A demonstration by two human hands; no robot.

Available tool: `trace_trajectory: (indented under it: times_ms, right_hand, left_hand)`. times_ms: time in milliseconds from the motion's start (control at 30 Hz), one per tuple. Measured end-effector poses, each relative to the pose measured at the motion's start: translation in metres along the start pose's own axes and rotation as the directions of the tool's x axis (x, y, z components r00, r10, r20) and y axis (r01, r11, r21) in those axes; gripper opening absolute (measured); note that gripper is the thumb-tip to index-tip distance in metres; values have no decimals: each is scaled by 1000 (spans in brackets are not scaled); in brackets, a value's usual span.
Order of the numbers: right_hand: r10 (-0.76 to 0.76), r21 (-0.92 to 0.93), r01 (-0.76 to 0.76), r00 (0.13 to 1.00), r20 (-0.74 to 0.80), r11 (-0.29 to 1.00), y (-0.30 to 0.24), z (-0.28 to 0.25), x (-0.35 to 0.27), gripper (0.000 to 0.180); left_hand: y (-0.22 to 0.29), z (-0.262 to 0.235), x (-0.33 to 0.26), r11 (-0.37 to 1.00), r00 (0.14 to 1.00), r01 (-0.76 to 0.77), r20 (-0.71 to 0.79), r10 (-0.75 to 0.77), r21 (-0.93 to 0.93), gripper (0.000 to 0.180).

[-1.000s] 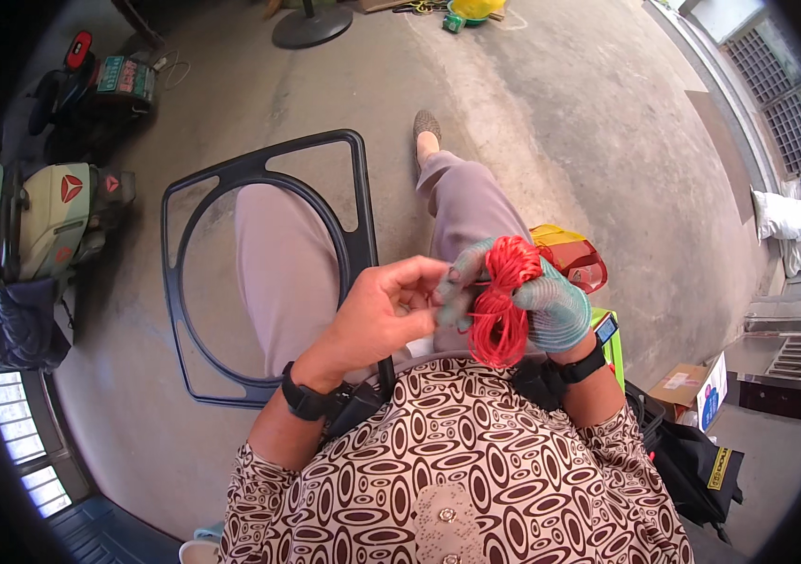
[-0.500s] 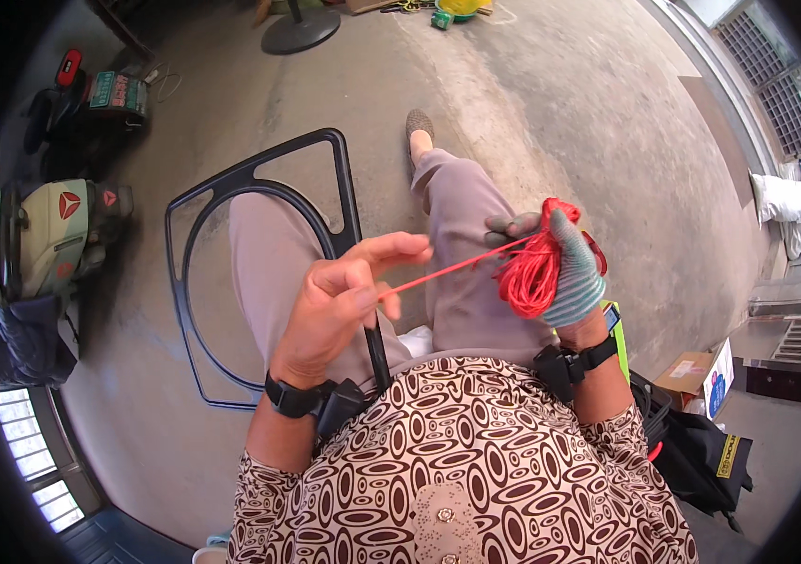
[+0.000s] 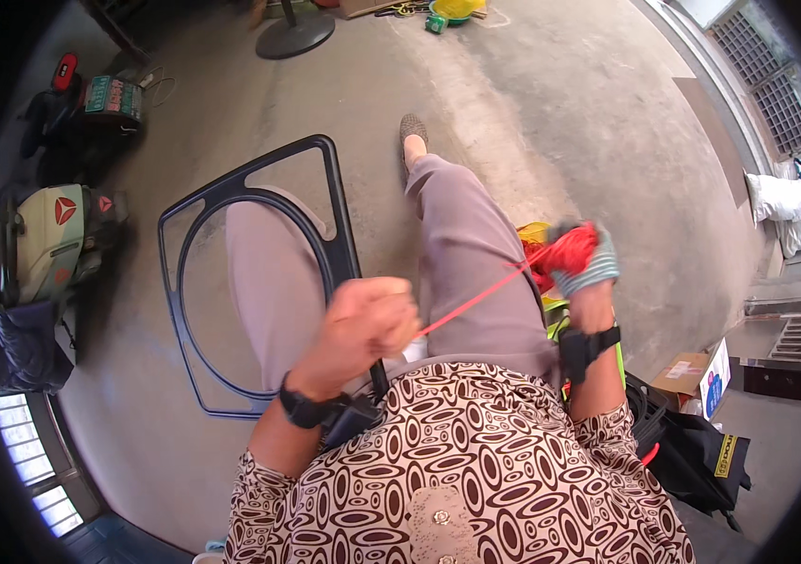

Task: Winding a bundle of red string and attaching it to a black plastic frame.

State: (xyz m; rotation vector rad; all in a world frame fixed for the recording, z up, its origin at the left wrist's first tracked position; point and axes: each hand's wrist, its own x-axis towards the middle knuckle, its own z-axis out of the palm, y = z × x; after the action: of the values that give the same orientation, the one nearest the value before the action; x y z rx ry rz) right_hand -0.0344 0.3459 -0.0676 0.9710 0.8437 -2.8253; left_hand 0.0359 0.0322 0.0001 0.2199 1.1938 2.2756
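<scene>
A grey concrete floor (image 3: pixel 560 113) spreads over most of the view. At six o'clock is the wearer's cream blouse printed with dark brown ovals (image 3: pixel 504 451); above it, plain mauve cloth trousers (image 3: pixel 466 226) stretch toward twelve. A black square frame with a round opening (image 3: pixel 340 249) sits at nine o'clock, the left trouser leg showing through its opening. Farther out at nine stands a pale green and black scooter (image 3: pixel 51 235).

The bare left hand (image 3: pixel 368 334) is at seven o'clock, its fingers folded in on the near end of a thin, straight red strand (image 3: pixel 471 302); blur hides which fingertips pinch it. Near three o'clock, the right hand (image 3: pixel 598 273), in a grey-green striped knit glove, has its fingers curled around a looped red bundle of cord (image 3: pixel 570 249). The bundle is in that grip, over a yellow and red bag (image 3: pixel 532 232) partly hidden behind it. The strand slants between bundle and left hand, from about three down toward six.

The step in hand looks like drawing a length out of the bundle. Pulling more would call for a firm left pinch and a right grip loose enough to let loops slip.
</scene>
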Motion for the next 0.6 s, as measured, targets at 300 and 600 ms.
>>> trace_trajectory:
  times_ms: [300,600]
  right_hand:
    - [-155,-211,248,913,378,946,-63,-48,-1,18]
    - [461,-817,435,677,574,379,81,103,-95,32]
  left_hand:
    - [8,-1,8,283,773,-287,46,633,915,13]
    - [-4,3,-6,342,751,-180,-95,653,922,12]
